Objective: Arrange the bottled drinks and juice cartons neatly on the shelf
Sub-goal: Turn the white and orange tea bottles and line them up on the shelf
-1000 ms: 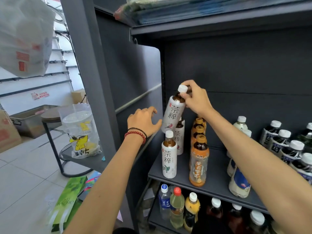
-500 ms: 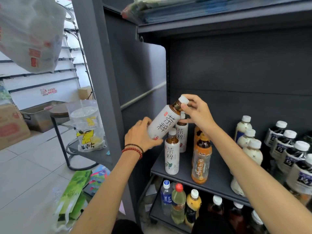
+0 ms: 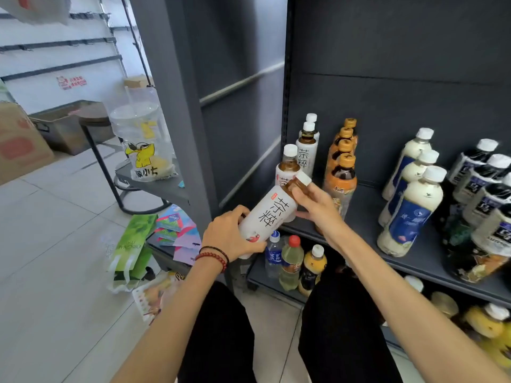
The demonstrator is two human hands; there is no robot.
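Upright in rows on a grey shelf (image 3: 367, 208): white-labelled tea bottles (image 3: 306, 154) at the left edge, orange-capped bottles (image 3: 342, 175) beside them, then milky bottles (image 3: 409, 208) and dark bottles (image 3: 482, 186) rightward.

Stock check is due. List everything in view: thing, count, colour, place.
shelf: one, dark grey, right
held tea bottle: one, white label, tilted, off the shelf
standing white tea bottles: three, white, shelf's left end
orange-capped bottles: four, amber, beside those
milky bottles: three, white with blue labels, mid shelf
dark bottles: several, white caps, shelf's right
lower bottles: several, mixed colours, underneath
clear bag with cup: one, on side table
green bag: one, on floor
cardboard box: one, brown, far left
left hand: grips held tea bottle's base
right hand: grips its neck
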